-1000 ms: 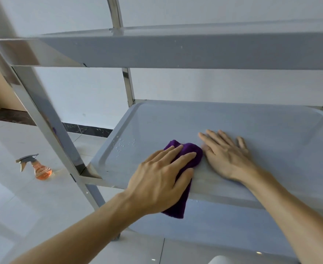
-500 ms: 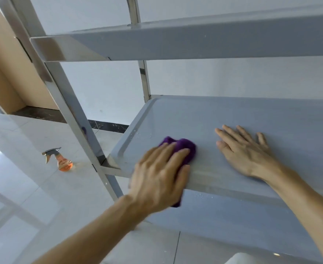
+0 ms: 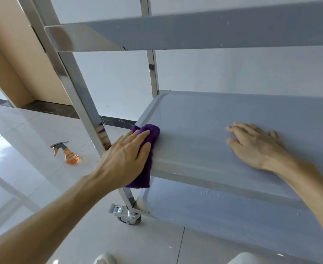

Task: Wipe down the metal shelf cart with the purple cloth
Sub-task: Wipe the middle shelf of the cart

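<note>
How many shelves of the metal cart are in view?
3: top shelf overhead, middle shelf under both hands, bottom shelf near the floor. Others may lie outside the frame.

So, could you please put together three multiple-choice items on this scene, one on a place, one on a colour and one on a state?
1. Where does the spray bottle stand?
A. On the middle shelf
B. On the floor left of the cart
C. On the top shelf

2. What colour is the liquid in the spray bottle?
A. Orange
B. Blue
C. Green

3. How does the right hand lie?
A. Gripping the cart's post
B. Pinching the purple cloth
C. Flat on the middle shelf, fingers spread

Answers:
1 B: it stands on the pale floor tiles beside the cart's post.
2 A: its round body shows orange.
3 C: its palm rests on the middle shelf, while the left hand presses the purple cloth at the shelf's left edge.
</note>
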`<action>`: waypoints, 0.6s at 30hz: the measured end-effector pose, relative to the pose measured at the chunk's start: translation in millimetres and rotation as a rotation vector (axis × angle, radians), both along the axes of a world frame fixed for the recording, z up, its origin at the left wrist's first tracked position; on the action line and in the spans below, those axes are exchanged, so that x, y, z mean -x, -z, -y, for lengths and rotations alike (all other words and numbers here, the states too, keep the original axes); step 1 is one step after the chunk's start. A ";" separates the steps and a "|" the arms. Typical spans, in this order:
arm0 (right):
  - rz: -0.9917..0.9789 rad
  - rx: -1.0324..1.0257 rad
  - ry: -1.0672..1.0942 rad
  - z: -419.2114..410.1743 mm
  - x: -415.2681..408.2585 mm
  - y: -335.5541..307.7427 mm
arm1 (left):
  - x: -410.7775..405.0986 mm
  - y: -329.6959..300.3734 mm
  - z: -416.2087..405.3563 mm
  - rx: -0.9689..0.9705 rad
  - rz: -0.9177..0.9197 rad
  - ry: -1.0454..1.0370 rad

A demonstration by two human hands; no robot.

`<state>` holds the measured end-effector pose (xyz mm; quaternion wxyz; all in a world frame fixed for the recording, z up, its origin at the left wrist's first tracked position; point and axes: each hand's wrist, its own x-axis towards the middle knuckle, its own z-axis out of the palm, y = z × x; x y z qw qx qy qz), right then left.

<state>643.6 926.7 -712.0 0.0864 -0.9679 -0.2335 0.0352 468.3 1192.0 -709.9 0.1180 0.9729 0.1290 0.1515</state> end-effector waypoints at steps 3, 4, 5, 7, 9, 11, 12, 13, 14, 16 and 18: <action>0.044 -0.007 -0.004 -6.6 4.2 7.9 | -23.5 -0.9 -7.9 0.009 -0.122 -0.077; 0.042 -0.006 -0.007 -7.4 4.8 9.9 | -35.5 -2.1 -10.9 0.024 -0.162 -0.087; 0.036 -0.001 -0.011 -8.2 4.7 11.0 | -49.3 -3.4 -12.6 0.036 -0.195 -0.089; 0.022 0.005 -0.009 -9.4 3.8 11.0 | -79.8 -5.8 -7.7 0.033 -0.216 -0.085; 0.024 0.000 -0.006 -11.1 2.7 10.8 | -104.6 -6.8 12.7 0.021 -0.204 -0.043; 0.034 0.005 -0.007 -10.3 1.8 10.1 | -113.7 -3.0 41.9 0.020 -0.183 0.105; 0.032 0.008 -0.009 -8.6 1.8 9.7 | -110.6 0.5 55.4 0.020 -0.179 0.200; 0.028 0.006 -0.010 -6.2 1.9 9.4 | -104.4 4.3 64.7 0.021 -0.177 0.283; 0.024 0.001 -0.010 -3.5 2.0 9.1 | -98.0 7.1 67.5 0.030 -0.182 0.342; 0.022 0.003 -0.017 0.4 3.4 8.4 | -90.1 6.0 55.0 0.073 -0.210 0.404; 0.025 0.014 -0.027 1.9 5.1 8.1 | -90.3 1.8 30.2 0.104 -0.224 0.390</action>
